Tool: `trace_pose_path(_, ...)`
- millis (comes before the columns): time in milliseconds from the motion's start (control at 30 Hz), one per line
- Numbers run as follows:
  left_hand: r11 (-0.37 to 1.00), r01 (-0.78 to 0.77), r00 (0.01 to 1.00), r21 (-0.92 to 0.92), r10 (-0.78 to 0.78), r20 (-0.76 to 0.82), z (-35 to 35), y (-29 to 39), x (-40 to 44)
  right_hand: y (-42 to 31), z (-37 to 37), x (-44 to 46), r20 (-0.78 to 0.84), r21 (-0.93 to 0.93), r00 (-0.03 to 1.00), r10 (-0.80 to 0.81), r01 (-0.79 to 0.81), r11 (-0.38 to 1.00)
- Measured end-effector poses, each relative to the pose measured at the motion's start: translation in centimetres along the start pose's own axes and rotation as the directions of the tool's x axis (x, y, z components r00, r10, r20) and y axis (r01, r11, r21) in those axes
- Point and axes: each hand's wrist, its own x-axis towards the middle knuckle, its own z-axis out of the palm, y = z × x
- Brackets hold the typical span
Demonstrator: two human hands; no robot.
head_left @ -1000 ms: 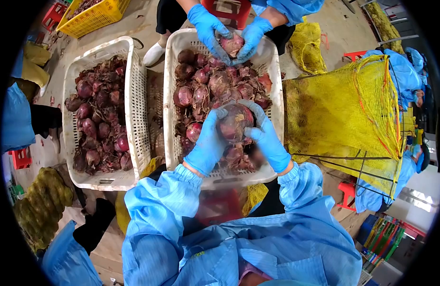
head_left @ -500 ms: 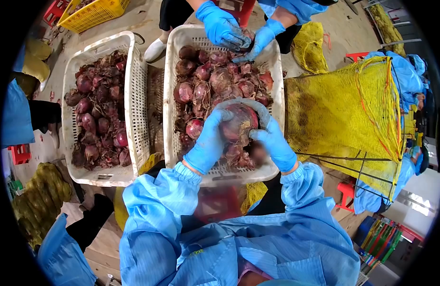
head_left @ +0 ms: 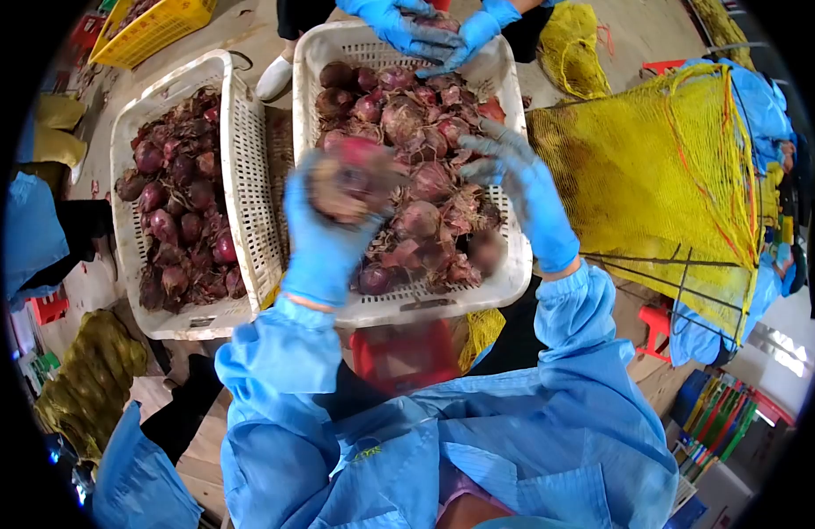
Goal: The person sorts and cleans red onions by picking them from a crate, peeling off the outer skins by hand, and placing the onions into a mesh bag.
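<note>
My left hand [head_left: 324, 251], in a blue glove, is closed around a red onion [head_left: 350, 181], blurred by motion, above the left side of a white plastic crate [head_left: 517, 300]. Dirt darkens the gloved fingertips of my right hand [head_left: 533, 198]. Its fingers are spread and hold nothing, over the right part of the same crate. Below both hands lies a heap of red onions [head_left: 418, 220] with loose dry skins.
Opposite, another person's gloved hands [head_left: 465, 40] are around an onion at the crate's far end. A second onion crate [head_left: 240, 159] stands left. Yellow mesh bag material [head_left: 641, 167] stretches over a frame at right. A red stool [head_left: 403, 353] sits below the crate.
Both my hands were around the onion. Now my left hand has carried it left, and my right hand has let go and moved right, fingers spreading. The view has shifted slightly.
</note>
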Motion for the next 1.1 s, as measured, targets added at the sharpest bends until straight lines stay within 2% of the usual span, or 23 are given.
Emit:
trace_pose_path(67, 0.966, -0.220, 0.974, -0.138, 0.226, 0.026, -0.8, 3.4, -0.1, -0.2, -1.5, 0.4, -0.112, 0.052, 0.993, -0.046, 0.052, 0.997)
trace_pose_path(100, 0.932, -0.362, 0.915, -0.033, 0.362, 0.176, -1.8, 5.8, -0.4, -0.5, -2.3, 0.4, -0.141, 0.096, 0.989, -0.049, 0.063, 0.993)
trace_pose_path(133, 0.915, -0.364, 0.907, -0.176, 0.391, 0.155, -3.0, 9.2, -0.3, -0.8, -2.6, 0.6, -0.193, 0.155, 0.981, -0.033, 0.063, 0.986)
trace_pose_path(167, 0.830, -0.508, 0.821, -0.232, 0.548, 0.160, -3.4, 11.3, -1.4, -0.9, -3.1, 0.6, -0.210, 0.157, 0.976, -0.054, 0.088, 0.984)
trace_pose_path(233, 0.635, -0.407, 0.803, -0.657, 0.592, 0.075, -3.3, 14.8, -4.4, -0.9, -4.1, 0.5, -0.246, 0.159, 0.965, -0.095, 0.137, 0.978)
trace_pose_path(267, 0.507, -0.526, 0.680, -0.683, 0.733, 0.021, -5.1, 17.5, -4.8, -1.0, -4.3, 0.4, -0.243, 0.162, 0.961, -0.134, 0.176, 0.971)
trace_pose_path(333, 0.504, -0.512, 0.655, -0.695, 0.753, 0.064, -8.5, 21.4, -5.3, -1.2, -5.1, 0.7, -0.290, 0.206, 0.950, -0.111, 0.176, 0.963)
trace_pose_path(400, 0.640, -0.557, 0.661, -0.529, 0.728, 0.185, -6.8, 18.9, -4.8, -1.7, -5.2, 0.6, -0.334, 0.272, 0.939, -0.081, 0.178, 0.946)
trace_pose_path(433, 0.755, -0.518, 0.622, -0.402, 0.655, 0.429, -5.6, 15.7, -3.8, -1.8, -5.4, 0.5, -0.349, 0.304, 0.934, -0.074, 0.188, 0.934)
trace_pose_path(500, 0.941, -0.311, 0.737, -0.134, 0.327, 0.591, -5.2, 13.6, -0.5, -1.9, -5.7, 0.5, -0.374, 0.370, 0.926, -0.055, 0.204, 0.906)
trace_pose_path(533, 0.882, -0.447, 0.823, 0.149, 0.340, 0.455, -3.0, 9.6, 0.5, -1.8, -5.9, 0.5, -0.365, 0.388, 0.929, -0.067, 0.217, 0.895)
trace_pose_path(567, 0.750, -0.497, 0.866, 0.437, 0.393, 0.310, -1.0, 4.7, 1.2, -1.6, -6.3, 0.4, -0.354, 0.408, 0.932, -0.079, 0.230, 0.883)
trace_pose_path(600, 0.534, -0.442, 0.894, 0.721, 0.193, 0.405, -1.3, 2.1, 2.2, -1.5, -6.5, 0.3, -0.345, 0.429, 0.934, -0.092, 0.244, 0.870)
trace_pose_path(633, 0.369, -0.386, 0.921, 0.846, 0.108, 0.373, 0.0, -1.1, 2.9, -1.4, -6.5, 0.3, -0.352, 0.447, 0.932, -0.091, 0.252, 0.858)
trace_pose_path(667, 0.083, -0.389, 0.920, 0.917, 0.072, 0.384, -1.3, -3.8, 5.3, -1.4, -6.6, 0.4, -0.360, 0.464, 0.928, -0.093, 0.264, 0.846)
trace_pose_path(700, -0.005, -0.276, 0.959, 0.961, 0.059, 0.276, -2.1, -6.9, 6.4, -1.3, -6.8, 0.4, -0.369, 0.480, 0.925, -0.091, 0.273, 0.834)
trace_pose_path(733, -0.146, -0.242, 0.966, 0.959, 0.058, 0.253, -3.8, -9.2, 8.1, -1.1, -7.2, 0.5, -0.357, 0.486, 0.928, -0.109, 0.284, 0.826)
trace_pose_path(767, -0.554, -0.314, 0.896, 0.771, 0.097, 0.434, -5.2, -10.8, 9.8, -0.7, -7.7, 0.7, -0.345, 0.493, 0.929, -0.130, 0.297, 0.817)
trace_pose_path(800, -0.671, -0.228, 0.890, 0.705, 0.151, 0.431, -5.5, -12.6, 10.2, -0.5, -8.2, 0.6, -0.340, 0.497, 0.929, -0.146, 0.310, 0.810)
trace_pose_path(833, -0.687, -0.118, 0.917, 0.717, 0.200, 0.344, -4.7, -13.6, 10.5, -0.7, -8.4, 0.6, -0.333, 0.514, 0.928, -0.170, 0.329, 0.792)
trace_pose_path(900, -0.738, -0.033, 0.897, 0.674, 0.276, 0.346, -4.4, -15.1, 11.5, -1.3, -8.2, 0.0, -0.315, 0.551, 0.929, -0.196, 0.347, 0.759)
trace_pose_path(1033, -0.675, -0.238, 0.836, 0.698, 0.223, 0.501, -6.9, -13.3, 14.3, -2.3, -8.0, -0.5, -0.299, 0.536, 0.939, -0.172, 0.314, 0.783)
trace_pose_path(1100, -0.534, -0.391, 0.833, 0.750, 0.142, 0.535, -7.2, -11.3, 14.8, -2.6, -7.6, -0.8, -0.304, 0.538, 0.938, -0.168, 0.314, 0.782)
